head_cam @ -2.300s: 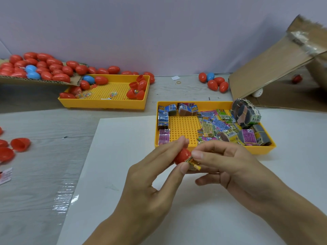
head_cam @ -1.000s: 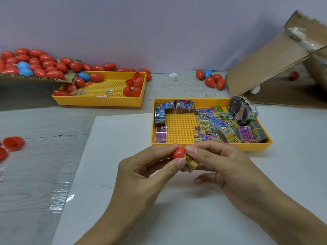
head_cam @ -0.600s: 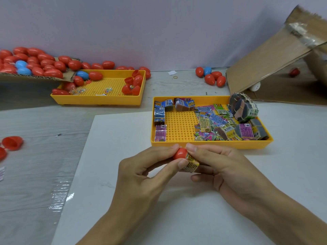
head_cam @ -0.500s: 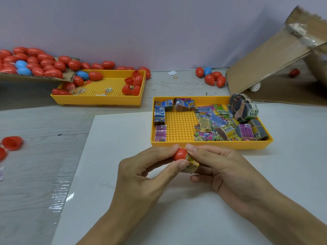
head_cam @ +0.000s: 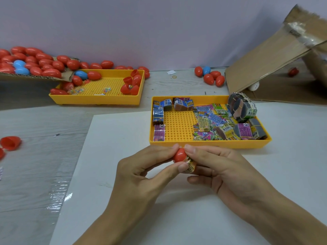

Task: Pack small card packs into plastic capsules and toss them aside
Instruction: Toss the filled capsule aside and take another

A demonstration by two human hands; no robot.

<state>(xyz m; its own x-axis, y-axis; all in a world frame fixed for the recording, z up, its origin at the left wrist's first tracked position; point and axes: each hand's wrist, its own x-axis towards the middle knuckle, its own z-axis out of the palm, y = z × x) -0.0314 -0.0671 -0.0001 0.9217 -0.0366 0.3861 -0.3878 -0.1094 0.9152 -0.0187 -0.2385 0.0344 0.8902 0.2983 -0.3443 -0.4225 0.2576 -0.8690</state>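
Frame centre: left hand [head_cam: 141, 175] is pinching red capsule half [head_cam: 180, 155], right hand [head_cam: 223, 171] is pinching card pack [head_cam: 190, 165] partly inside. Pack should go in straight, fully seated before capping.

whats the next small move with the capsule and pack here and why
Probably keep pushing the card pack deeper into the red capsule half. The left hand pinches the capsule half, the right hand holds the pack at its mouth, and part of the pack shows outside, so closing seems premature.
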